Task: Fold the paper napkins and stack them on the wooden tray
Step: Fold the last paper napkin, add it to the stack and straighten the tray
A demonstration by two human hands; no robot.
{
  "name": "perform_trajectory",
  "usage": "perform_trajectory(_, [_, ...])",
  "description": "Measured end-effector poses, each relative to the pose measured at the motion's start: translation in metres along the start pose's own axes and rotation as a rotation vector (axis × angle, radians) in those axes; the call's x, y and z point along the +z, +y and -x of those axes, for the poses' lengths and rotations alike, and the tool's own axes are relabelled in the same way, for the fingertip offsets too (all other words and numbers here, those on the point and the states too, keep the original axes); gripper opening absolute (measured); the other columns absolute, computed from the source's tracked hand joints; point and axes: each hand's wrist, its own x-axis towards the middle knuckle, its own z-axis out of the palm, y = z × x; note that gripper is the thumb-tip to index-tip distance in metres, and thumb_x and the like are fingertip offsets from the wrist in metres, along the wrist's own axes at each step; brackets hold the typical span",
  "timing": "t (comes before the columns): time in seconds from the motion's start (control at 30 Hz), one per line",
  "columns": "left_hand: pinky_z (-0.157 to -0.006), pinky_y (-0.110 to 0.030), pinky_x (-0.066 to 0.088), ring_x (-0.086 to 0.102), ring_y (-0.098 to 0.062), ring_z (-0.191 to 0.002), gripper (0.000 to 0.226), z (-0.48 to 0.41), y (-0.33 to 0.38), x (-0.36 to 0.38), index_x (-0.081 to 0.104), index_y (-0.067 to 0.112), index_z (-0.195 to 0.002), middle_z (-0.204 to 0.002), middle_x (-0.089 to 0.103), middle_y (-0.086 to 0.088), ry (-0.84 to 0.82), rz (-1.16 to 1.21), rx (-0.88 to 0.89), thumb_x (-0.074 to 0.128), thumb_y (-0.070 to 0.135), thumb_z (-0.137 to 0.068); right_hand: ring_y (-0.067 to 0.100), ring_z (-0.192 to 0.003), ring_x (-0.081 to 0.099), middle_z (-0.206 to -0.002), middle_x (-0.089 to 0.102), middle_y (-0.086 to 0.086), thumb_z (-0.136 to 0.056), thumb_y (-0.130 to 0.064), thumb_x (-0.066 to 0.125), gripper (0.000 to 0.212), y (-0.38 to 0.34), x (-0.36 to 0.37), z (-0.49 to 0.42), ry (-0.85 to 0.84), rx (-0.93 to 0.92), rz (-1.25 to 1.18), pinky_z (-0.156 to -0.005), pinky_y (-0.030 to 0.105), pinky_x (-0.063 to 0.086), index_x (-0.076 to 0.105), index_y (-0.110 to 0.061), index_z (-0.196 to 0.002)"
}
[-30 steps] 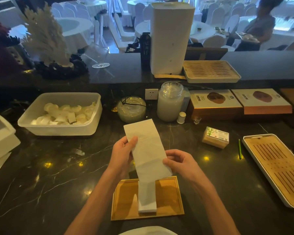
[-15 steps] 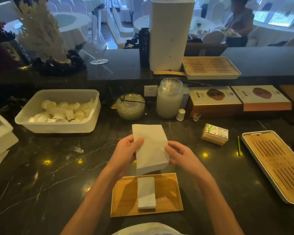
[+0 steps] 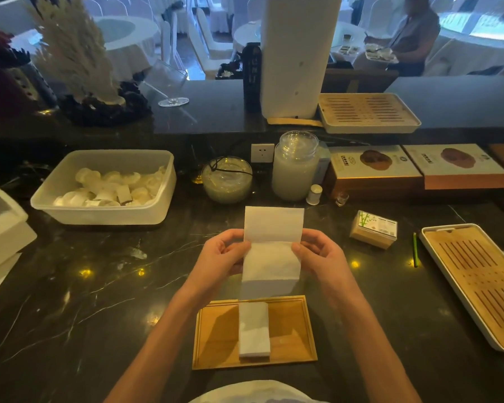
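Napkin (image 3: 271,251): white, partly folded — held up between both hands.
Left hand (image 3: 224,255): pinches its left edge.
Right hand (image 3: 320,254): pinches its right edge.
Wooden tray (image 3: 291,335): below the hands — one folded napkin (image 3: 253,330) on it.

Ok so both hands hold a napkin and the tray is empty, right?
Not empty: the head view shows a folded pile already lying on the tray. The left hand and right hand do hold a napkin.
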Motion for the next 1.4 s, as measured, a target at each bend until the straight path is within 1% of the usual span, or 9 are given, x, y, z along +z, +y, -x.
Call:
perform_trajectory(0.13, [-0.069,-0.023,0.059,0.072,-0.018,-0.101,0.019,-0.001,0.0,0.006,0.072,0.031,-0.11,-0.108,0.075,0.003,-0.009,0.087,0.043,0.063,0.021,-0.097,0.008,-0.096,0.07,-0.096,0.074,-0.013,-0.096,-0.011,0.063,0.022,-0.005,0.0,0.0,0.052,-0.087,0.055,-0.068,0.022,0.061,0.075,-0.029,-0.091])
perform_trajectory(0.23, [-0.078,-0.032,0.061,0.07,-0.022,-0.111,0.034,-0.001,0.002,0.008,0.059,0.036,-0.129,-0.123,0.072,-0.004,-0.112,0.24,-0.06,0.059,0.042,-0.096,0.004,-0.095,0.07,-0.095,0.074,-0.014,-0.097,-0.009,0.061,0.023,-0.012,0.001,-0.002,0.083,-0.145,0.029,-0.064,0.021,0.06,0.074,-0.024,-0.086])
perform_trajectory(0.37, [-0.084,-0.043,0.062,0.067,-0.031,-0.118,0.046,0.0,0.004,0.009,0.061,0.032,-0.132,-0.129,0.069,-0.006,-0.252,0.288,-0.201,0.04,0.057,-0.099,0.002,-0.095,0.069,-0.095,0.074,-0.014,-0.096,-0.002,0.061,0.025,-0.022,-0.002,-0.003,0.092,-0.234,0.054,-0.064,0.016,0.058,0.074,-0.02,-0.084])
perform_trajectory(0.7, [-0.074,-0.031,0.063,0.073,-0.025,-0.108,0.044,-0.002,0.006,0.007,0.055,0.027,-0.128,-0.118,0.074,-0.002,-0.214,0.137,-0.119,0.072,0.025,-0.087,0.002,-0.103,0.065,-0.098,0.072,-0.022,-0.096,-0.002,0.06,0.033,-0.02,-0.008,-0.009,0.064,-0.319,0.246,-0.07,0.017,0.059,0.075,-0.029,-0.084])
perform_trajectory(0.83, [-0.078,-0.037,0.064,0.073,-0.022,-0.107,0.042,-0.003,0.002,0.006,0.055,0.026,-0.128,-0.119,0.075,-0.001,-0.137,0.043,-0.076,0.072,0.014,-0.091,0.008,-0.101,0.071,-0.108,0.074,-0.01,-0.104,-0.03,0.051,0.022,-0.013,-0.007,-0.012,0.005,-0.119,0.056,-0.074,0.025,0.062,0.066,-0.037,-0.119])
perform_trajectory(0.93, [-0.079,-0.041,0.064,0.074,-0.019,-0.105,0.045,-0.005,-0.001,0.004,0.054,0.029,-0.126,-0.119,0.073,-0.001,-0.067,0.01,-0.071,0.074,0.014,-0.089,0.013,-0.105,0.07,-0.108,0.073,-0.013,-0.093,-0.051,0.061,0.03,-0.006,-0.007,-0.013,-0.087,0.131,0.09,-0.079,0.033,0.062,0.062,-0.04,-0.121])
perform_trajectory(1.07, [-0.076,-0.037,0.064,0.073,-0.017,-0.105,0.044,-0.007,-0.003,0.001,0.056,0.032,-0.123,-0.12,0.071,0.0,-0.038,-0.056,-0.035,0.075,0.014,-0.088,0.005,-0.096,0.074,-0.104,0.076,-0.017,-0.089,-0.031,0.072,0.03,0.001,-0.011,-0.008,-0.211,0.144,0.182,-0.065,0.02,0.06,0.063,-0.032,-0.117])
perform_trajectory(1.2, [-0.072,-0.028,0.063,0.074,-0.011,-0.102,0.039,-0.007,-0.002,0.001,0.058,0.032,-0.12,-0.116,0.073,0.005,-0.019,-0.068,-0.022,0.074,0.015,-0.088,0.012,-0.094,0.076,-0.103,0.078,-0.009,-0.091,-0.021,0.071,0.026,-0.001,-0.01,-0.006,-0.142,0.116,0.129,-0.064,0.021,0.06,0.066,-0.026,-0.115])
perform_trajectory(1.4, [-0.077,-0.035,0.064,0.074,-0.02,-0.102,0.032,-0.005,-0.004,0.004,0.059,0.023,-0.121,-0.116,0.073,-0.001,0.002,-0.122,-0.089,0.071,0.017,-0.092,0.007,-0.091,0.075,-0.097,0.078,-0.014,-0.093,-0.016,0.069,0.021,-0.007,-0.009,-0.006,-0.087,0.078,0.119,-0.062,0.017,0.059,0.067,-0.029,-0.109])
